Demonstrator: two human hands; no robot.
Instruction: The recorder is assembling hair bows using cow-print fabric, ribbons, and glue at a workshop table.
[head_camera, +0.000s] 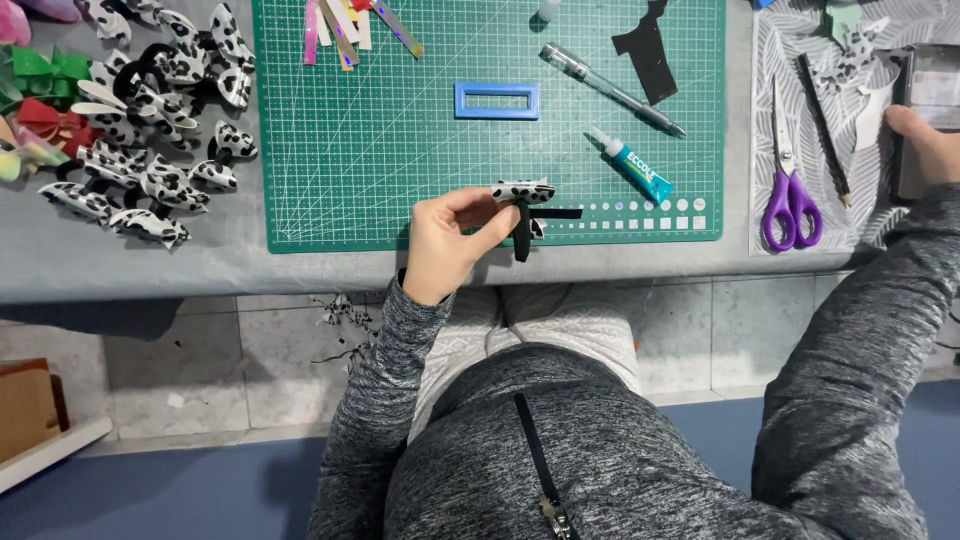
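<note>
Long-sleeved heathered grey and black knit top, snug ribbed cuff at the left hand (447, 243), matching sleeve down to the right hand (925, 145), black zip with metal pull down the front, pale patterned trousers

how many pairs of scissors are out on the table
1. The purple-handled scissors lie on the patterned sheet right of the green mat, between the glue tube and the right hand. More could be hidden outside the view.
</note>
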